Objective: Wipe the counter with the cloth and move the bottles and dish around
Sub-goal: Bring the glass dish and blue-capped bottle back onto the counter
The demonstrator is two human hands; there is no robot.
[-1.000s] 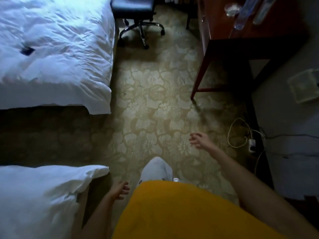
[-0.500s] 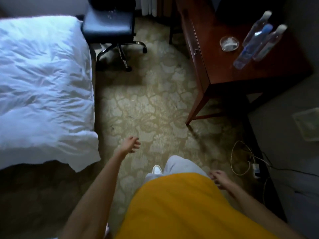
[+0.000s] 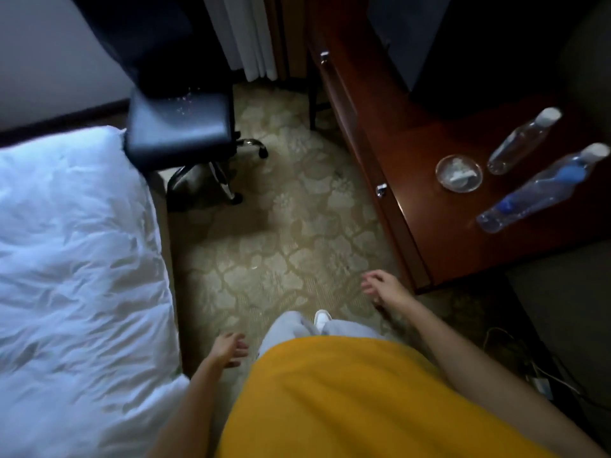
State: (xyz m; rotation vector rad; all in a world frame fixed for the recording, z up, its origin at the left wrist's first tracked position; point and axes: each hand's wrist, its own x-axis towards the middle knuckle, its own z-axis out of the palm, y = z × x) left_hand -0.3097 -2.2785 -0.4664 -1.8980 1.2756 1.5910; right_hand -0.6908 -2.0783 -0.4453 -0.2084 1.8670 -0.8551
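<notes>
A dark red wooden counter (image 3: 406,206) runs along the right. On it stand a small round glass dish (image 3: 459,173) with something white inside, a clear bottle (image 3: 522,142) behind it and a clear bottle with a blue label (image 3: 542,193) to its right. No cloth is visible. My left hand (image 3: 228,350) hangs low beside my yellow shirt, fingers apart, empty. My right hand (image 3: 385,287) is out in front near the counter's near corner, fingers loosely apart, holding nothing.
A bed with a white duvet (image 3: 76,259) fills the left. A black swivel chair (image 3: 178,133) stands at the bed's far end. Patterned carpet (image 3: 284,233) lies between bed and counter. Cables and a plug (image 3: 535,378) lie on the floor at the right.
The view has moved forward and up, so the counter, dish and bottles are closer. My left hand swung back to my side and my right hand swung forward.
</notes>
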